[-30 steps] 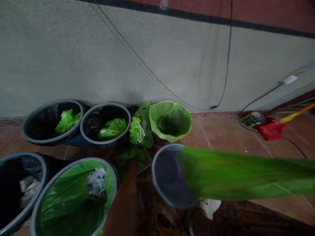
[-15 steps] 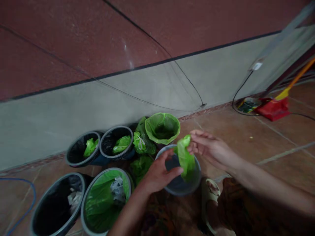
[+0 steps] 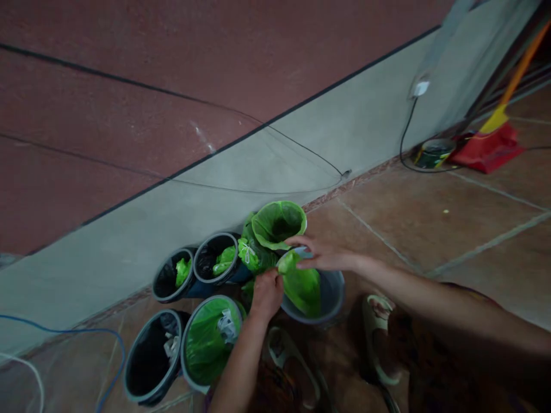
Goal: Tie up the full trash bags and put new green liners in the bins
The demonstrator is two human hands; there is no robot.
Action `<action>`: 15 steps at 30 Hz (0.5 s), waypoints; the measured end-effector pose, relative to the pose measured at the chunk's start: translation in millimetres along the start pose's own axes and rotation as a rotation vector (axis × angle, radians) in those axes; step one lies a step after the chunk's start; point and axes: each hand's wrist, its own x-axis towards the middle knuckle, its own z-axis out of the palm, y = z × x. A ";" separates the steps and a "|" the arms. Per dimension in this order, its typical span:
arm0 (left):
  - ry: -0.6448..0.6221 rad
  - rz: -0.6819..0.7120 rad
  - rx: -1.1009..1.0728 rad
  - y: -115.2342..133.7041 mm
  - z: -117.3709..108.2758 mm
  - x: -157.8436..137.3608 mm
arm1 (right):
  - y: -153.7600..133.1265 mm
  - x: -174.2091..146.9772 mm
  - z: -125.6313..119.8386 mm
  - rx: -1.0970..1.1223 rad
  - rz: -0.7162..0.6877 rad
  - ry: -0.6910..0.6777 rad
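A thin light-green plastic bag (image 3: 303, 289) hangs partly unfolded over the grey bin (image 3: 333, 295) in front of me. My left hand (image 3: 267, 289) is closed on the bag's upper left end, at the bin's left rim. My right hand (image 3: 321, 253) reaches in from the right above the bin, with its fingers stretched apart and its thumb close to the top of the bag. Whether the thumb touches the plastic, I cannot tell. Just behind stands a bin lined with a green bag (image 3: 267, 221), and a tied green bag (image 3: 253, 255) leans beside it.
Left stand two black-lined bins (image 3: 166, 281) (image 3: 206, 261) with green plastic inside, a black-lined bin (image 3: 144, 361) and a green-lined bin (image 3: 204, 350) with crumpled litter. A blue hose (image 3: 116, 338) lies at left. A red dustpan (image 3: 488, 149) and a can (image 3: 434, 155) stand far right by the wall.
The green bag has swung left and spread wider. My left hand has closed on its end; my right hand has moved left and its fingers have opened. The view has tilted.
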 end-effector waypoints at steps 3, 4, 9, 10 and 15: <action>0.021 0.094 0.091 6.6 13.9 0.2 | -2.7 4.2 9.2 -0.157 -0.016 -0.159; 0.033 0.105 0.113 6.4 17.3 1.5 | -1.5 5.1 11.6 -0.227 0.003 -0.183; 0.125 0.010 0.191 -6.3 18.5 12.3 | 11.6 4.7 9.0 -0.627 0.222 -0.048; 0.155 -0.024 0.185 -8.9 16.4 14.3 | 14.3 4.5 6.8 -0.680 0.275 -0.014; 0.361 -0.166 0.038 -18.8 5.3 21.8 | 36.3 1.6 3.7 -0.608 0.392 0.170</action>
